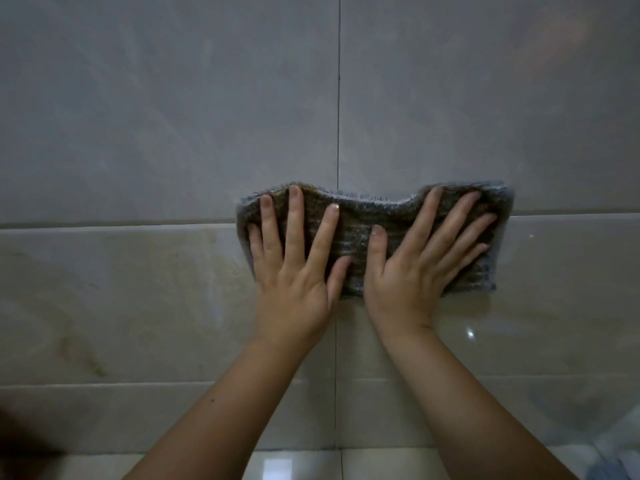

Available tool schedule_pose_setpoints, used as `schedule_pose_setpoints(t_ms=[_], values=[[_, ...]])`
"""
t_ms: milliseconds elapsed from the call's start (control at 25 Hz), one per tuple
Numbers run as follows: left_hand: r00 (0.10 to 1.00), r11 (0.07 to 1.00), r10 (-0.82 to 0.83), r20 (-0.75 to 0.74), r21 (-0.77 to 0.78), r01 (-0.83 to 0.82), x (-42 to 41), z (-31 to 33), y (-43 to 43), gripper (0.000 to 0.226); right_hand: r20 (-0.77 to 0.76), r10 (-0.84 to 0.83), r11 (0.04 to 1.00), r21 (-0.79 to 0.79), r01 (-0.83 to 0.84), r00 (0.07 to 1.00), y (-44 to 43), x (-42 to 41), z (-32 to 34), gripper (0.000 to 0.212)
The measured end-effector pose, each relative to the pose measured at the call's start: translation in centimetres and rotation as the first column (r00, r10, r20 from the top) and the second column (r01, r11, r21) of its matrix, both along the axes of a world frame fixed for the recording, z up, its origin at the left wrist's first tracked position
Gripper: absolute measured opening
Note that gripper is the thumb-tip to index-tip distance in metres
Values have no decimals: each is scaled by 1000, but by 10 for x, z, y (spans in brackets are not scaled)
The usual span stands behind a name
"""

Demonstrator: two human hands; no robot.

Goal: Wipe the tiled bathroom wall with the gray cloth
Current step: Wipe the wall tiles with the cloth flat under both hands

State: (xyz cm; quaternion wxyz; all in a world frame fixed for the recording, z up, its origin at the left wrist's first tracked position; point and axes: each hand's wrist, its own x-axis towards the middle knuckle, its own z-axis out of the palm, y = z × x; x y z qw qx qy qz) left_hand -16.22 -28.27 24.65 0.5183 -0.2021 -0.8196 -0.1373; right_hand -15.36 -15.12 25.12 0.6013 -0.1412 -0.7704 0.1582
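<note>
Both of my hands lie flat on the gray cloth (358, 232), which is spread wide against the tiled wall (173, 116) straight ahead of me. Nothing is pinched or gripped: my left hand (294, 282) presses on the cloth's left half with its fingers (296, 216) straight, splayed and pointing up, the thumb angled inward onto the fabric. My right hand (405, 282) presses on the right half, its fingers (460, 216) straight and fanned up and to the right, the thumb upright beside my left thumb. The two thumbs stand near each other without touching, and a strip of cloth shows between them. The heels of both palms sit past the cloth's lower edge. The cloth's top edge dips in the stretch between my hands and rises over each set of fingertips, with a paler blue fringe showing along it. My forearms come up from below, bare, converging toward the wrists. A vertical grout line (338, 98) runs down the wall behind the cloth, passing between my hands, and a horizontal joint (104, 226) crosses at the level of my fingers, with grayer tile above my grip and glossier beige tile below it. Under my forearms the wall meets shiny floor tiles (294, 465). Off beyond my right elbow sits something pale blue (620, 445), too blurred to identify.
</note>
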Motion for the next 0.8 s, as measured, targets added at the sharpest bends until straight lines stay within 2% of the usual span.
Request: schedule_pose_setpoints(t_ms=[200,280,400,520,600,680,800], values=[[998,991,70,-7,-114,-71,-3,-59,6,63,88,12,985,169,-26,996,4,-3,-58,62],[998,988,68,-5,-139,-68,0,-80,9,63,134,30,981,187,-55,991,10,3,-82,60],[999,996,47,9,-80,-46,4,-71,14,61,136,45,990,126,-62,990,13,7,-79,60],[1000,999,24,3,36,-24,2,-34,22,59,21,15,999,-37,-14,1000,11,0,-35,63],[999,996,34,8,77,-35,0,-21,30,57,-32,-17,996,-86,14,999,12,-6,-19,63],[999,998,49,-14,34,-49,-2,-32,34,56,-42,-27,1000,-4,27,999,16,-8,-32,60],[998,995,60,-30,-74,-62,-4,-74,32,53,34,6,994,113,-9,999,26,-3,-75,56]])
